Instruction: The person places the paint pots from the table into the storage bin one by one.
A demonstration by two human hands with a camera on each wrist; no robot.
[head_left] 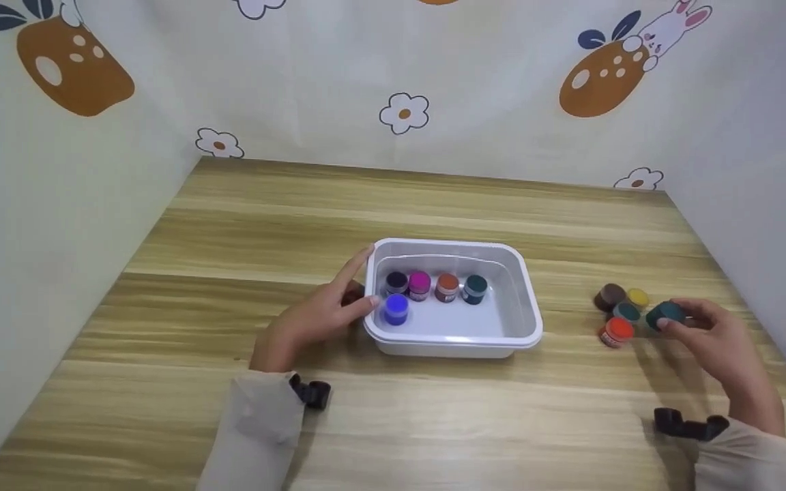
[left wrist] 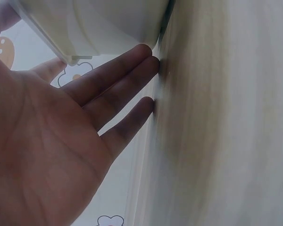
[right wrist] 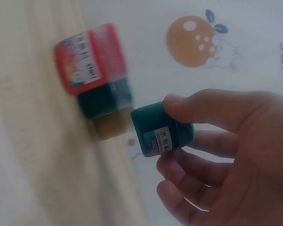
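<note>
At the right, my right hand (head_left: 720, 341) pinches a dark green paint jar (head_left: 664, 316) between thumb and fingers; its printed label shows in the right wrist view. Beside it stand a red paint jar (head_left: 616, 332), a second green paint jar (head_left: 626, 313), a brown paint jar (head_left: 610, 297) and a yellow paint jar (head_left: 637, 298). My left hand (head_left: 318, 314) touches the left side of a white plastic tub (head_left: 458, 342), thumb and index finger at its rim. In the left wrist view, its other fingers (left wrist: 118, 96) extend below the tub's wall, tips near the tabletop.
Inside the tub are a black jar (head_left: 397, 282), a magenta jar (head_left: 419, 285), an orange-brown jar (head_left: 447, 287), a green jar (head_left: 475, 289) and a blue-violet jar (head_left: 396, 309). Patterned cloth (head_left: 338, 75) walls the wooden table (head_left: 434, 423) at the back and sides.
</note>
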